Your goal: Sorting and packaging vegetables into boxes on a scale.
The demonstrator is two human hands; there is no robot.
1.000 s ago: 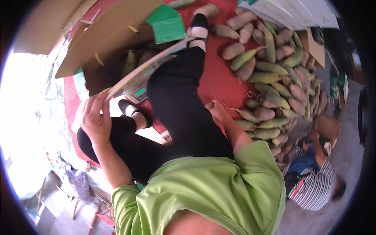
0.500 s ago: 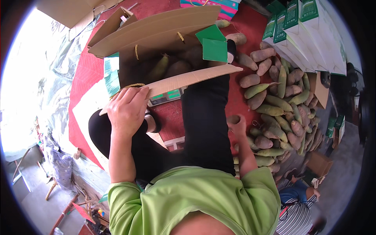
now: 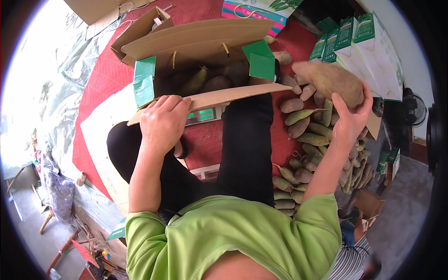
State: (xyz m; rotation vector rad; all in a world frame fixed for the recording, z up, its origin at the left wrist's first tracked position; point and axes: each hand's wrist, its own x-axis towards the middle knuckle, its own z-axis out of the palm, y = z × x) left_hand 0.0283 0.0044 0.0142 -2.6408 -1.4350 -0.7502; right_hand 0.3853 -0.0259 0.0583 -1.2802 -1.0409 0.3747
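Observation:
A large brown root vegetable [image 3: 329, 80], plump and tapering at one end, is gripped by its thick end in my right hand [image 3: 352, 112], raised above a pile on the right. My left hand [image 3: 163, 121] rests with its fingers curled over the front flap [image 3: 233, 95] of an open cardboard carton [image 3: 196, 42]. Inside the shadowed carton lie a green radish [image 3: 195, 81] and several brown roots, partly hidden. Yellow rope handles hang at its far wall, and green flaps stand at its ends. Beneath the front flap shows a scale [image 3: 203, 115] with lit green displays.
Green radishes and brown roots [image 3: 298, 126] lie heaped on red sheeting [image 3: 205, 144] to my right. White-and-green folded cartons [image 3: 368, 56] stand at the far right. A pink-and-blue box [image 3: 252, 14] sits beyond my carton. Another person in a striped top [image 3: 347, 261] is at the lower right.
My right hand has risen from low beside my leg, up and away to the right, and now shows a large brown root. My left hand stays on the flap.

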